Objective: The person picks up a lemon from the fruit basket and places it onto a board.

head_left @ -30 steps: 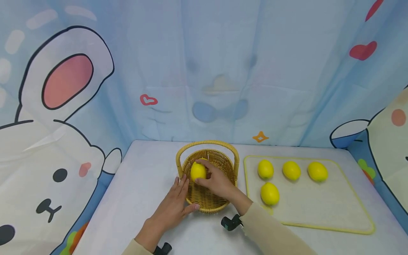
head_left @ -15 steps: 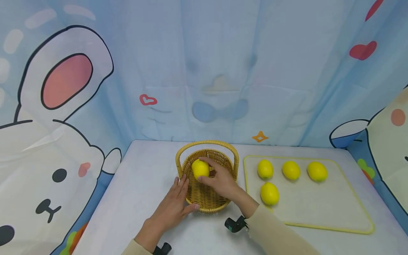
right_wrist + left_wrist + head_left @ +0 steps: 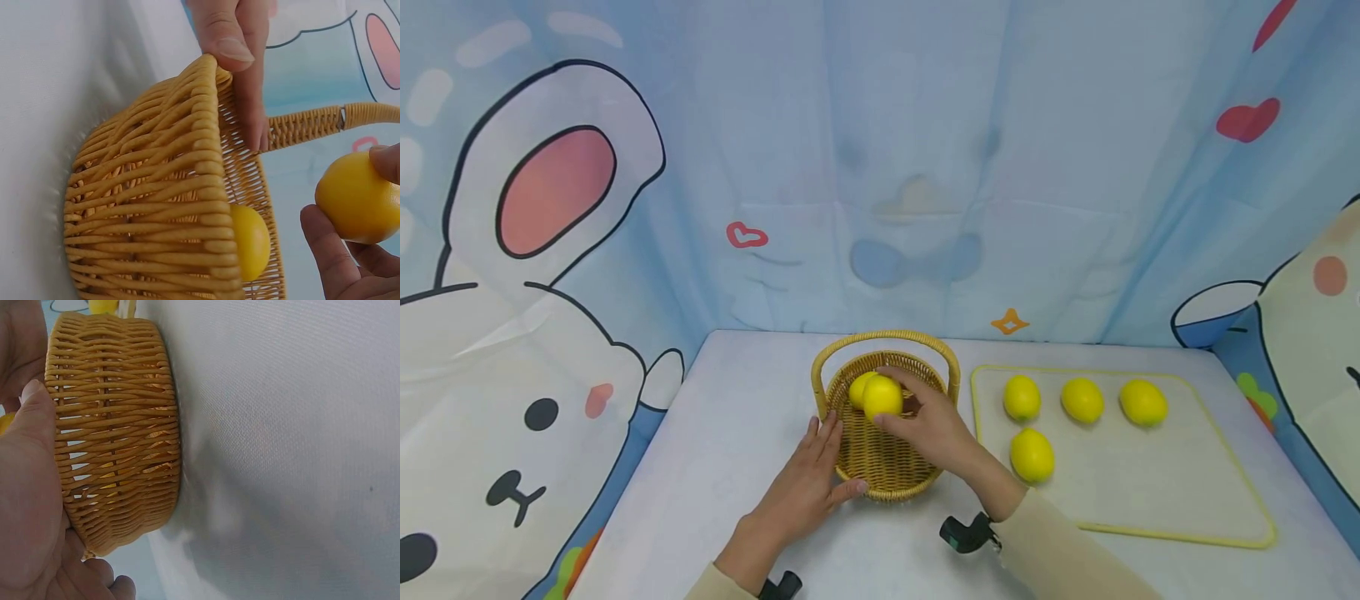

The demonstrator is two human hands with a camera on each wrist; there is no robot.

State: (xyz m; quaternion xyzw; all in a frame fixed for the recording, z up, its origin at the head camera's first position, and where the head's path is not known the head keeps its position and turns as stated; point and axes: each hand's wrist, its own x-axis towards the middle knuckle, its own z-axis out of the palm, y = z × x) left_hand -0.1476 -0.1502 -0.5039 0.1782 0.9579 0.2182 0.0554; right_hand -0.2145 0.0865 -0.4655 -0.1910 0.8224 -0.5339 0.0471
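Note:
In the head view, my right hand [image 3: 928, 421] pinches a yellow lemon [image 3: 882, 397] between thumb and fingers over the basket. The right wrist view shows this held lemon [image 3: 353, 199] apart from the rim. A second lemon [image 3: 858, 388] lies inside the wicker basket [image 3: 887, 479], partly hidden by the held one; its side [image 3: 251, 242] shows past the rim in the right wrist view. My left hand [image 3: 805, 479] rests on the basket's left rim, fingers extended along it and thumb on the near edge. From the left wrist, the basket wall [image 3: 115, 431] stands upright on the table.
To the right, a pale tray [image 3: 1150, 492] with a yellow border carries several lemons [image 3: 1082, 401]. The basket's arched handle [image 3: 886, 335] rises at its far side. Behind the white table [image 3: 730, 400] hangs a blue printed curtain [image 3: 917, 125].
My right hand has shifted slightly right with its lemon, uncovering the other lemon in the basket. The left hand keeps its place on the rim.

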